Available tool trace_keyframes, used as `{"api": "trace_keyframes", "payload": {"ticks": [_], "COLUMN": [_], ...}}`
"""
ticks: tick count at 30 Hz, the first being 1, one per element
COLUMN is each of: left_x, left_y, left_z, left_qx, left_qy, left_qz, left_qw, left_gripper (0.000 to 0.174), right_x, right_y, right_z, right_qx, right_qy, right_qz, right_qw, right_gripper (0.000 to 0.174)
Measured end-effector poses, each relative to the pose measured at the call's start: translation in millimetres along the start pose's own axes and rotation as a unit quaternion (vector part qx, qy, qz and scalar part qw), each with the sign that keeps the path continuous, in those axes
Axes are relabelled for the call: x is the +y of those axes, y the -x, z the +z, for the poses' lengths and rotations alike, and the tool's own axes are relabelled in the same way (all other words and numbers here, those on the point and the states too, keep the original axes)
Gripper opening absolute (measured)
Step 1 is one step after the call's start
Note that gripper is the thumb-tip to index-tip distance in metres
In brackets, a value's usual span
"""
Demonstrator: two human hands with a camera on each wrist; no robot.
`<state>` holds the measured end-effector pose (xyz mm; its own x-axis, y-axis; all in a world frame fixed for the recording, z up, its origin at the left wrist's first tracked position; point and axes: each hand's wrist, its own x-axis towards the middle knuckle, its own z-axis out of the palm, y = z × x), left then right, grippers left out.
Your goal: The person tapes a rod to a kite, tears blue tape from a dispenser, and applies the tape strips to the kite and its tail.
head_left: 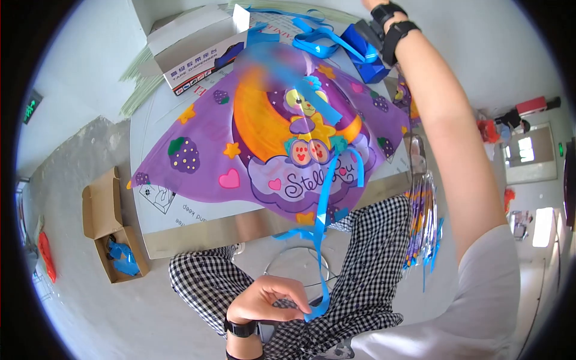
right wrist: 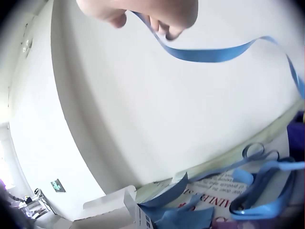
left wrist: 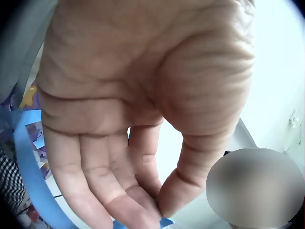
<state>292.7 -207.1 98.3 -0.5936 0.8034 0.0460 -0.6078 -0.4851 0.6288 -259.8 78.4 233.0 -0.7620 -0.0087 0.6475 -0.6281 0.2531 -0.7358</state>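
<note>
My left hand (head_left: 270, 300) is low over the lap, pinching the end of a blue ribbon (head_left: 322, 222) between thumb and fingertips. That ribbon runs up onto a purple kite (head_left: 207, 153) printed with a moon, a cartoon animal and berries, spread on the table. In the left wrist view, a bit of ribbon (left wrist: 167, 222) shows beneath the fingertips. Raised high at the far right, my right hand (right wrist: 152, 14) holds a blue ribbon strip (right wrist: 209, 55) that trails off to the right in the right wrist view. The head view cuts off most of this hand.
On the table's far side stand an opened tape dispenser box (head_left: 198, 54), a blue dispenser (head_left: 365, 57) and looped blue ribbon (head_left: 315, 42). A cardboard box (head_left: 114, 240) sits on the floor at left. Purple printed pieces (head_left: 422, 222) hang at the table's right side.
</note>
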Motion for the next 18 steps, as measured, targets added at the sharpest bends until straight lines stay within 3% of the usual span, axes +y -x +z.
{"api": "trace_keyframes", "payload": {"ticks": [2, 4, 6, 7, 8, 10, 12, 14, 16, 18], "left_x": [-1, -1, -1, 0, 1, -1, 0, 3, 6, 11], "left_y": [-1, -1, -2, -2, -4, -22, -41, -60, -85, -116], "left_z": [0, 2, 6, 10, 14, 25, 38, 49, 63, 73], "left_qx": [0.008, 0.052, 0.108, 0.127, 0.147, 0.279, 0.326, 0.340, 0.341, 0.347], "left_qy": [-0.005, 0.005, 0.020, 0.011, -0.001, -0.012, -0.043, -0.064, -0.092, -0.106], "left_qz": [0.000, 0.011, 0.009, 0.011, 0.013, 0.054, 0.070, 0.070, 0.090, 0.120], "left_qw": [1.000, 0.999, 0.994, 0.992, 0.989, 0.959, 0.942, 0.936, 0.931, 0.924], "left_gripper": [0.022, 0.021, 0.020, 0.018, 0.016, 0.012, 0.012, 0.013, 0.014, 0.014], "right_x": [20, 23, 51, 31, 26, 19, -9, -59, -114, -166], "right_y": [38, 85, 128, 138, 148, 165, 180, 207, 255, 300], "right_z": [20, 25, 16, 11, 6, -14, -38, -58, -76, -94], "right_qx": [-0.099, -0.284, -0.241, -0.282, -0.267, -0.235, -0.181, -0.164, -0.204, -0.266], "right_qy": [0.012, 0.020, 0.183, 0.156, 0.141, 0.109, -0.212, -0.294, -0.158, -0.143], "right_qz": [0.160, 0.259, 0.244, 0.310, 0.265, 0.174, 0.213, 0.250, 0.208, 0.180], "right_qw": [0.982, 0.923, 0.921, 0.894, 0.916, 0.950, 0.936, 0.908, 0.944, 0.936], "right_gripper": [0.048, 0.063, 0.074, 0.103, 0.099, 0.092, 0.052, 0.044, 0.038, 0.047]}}
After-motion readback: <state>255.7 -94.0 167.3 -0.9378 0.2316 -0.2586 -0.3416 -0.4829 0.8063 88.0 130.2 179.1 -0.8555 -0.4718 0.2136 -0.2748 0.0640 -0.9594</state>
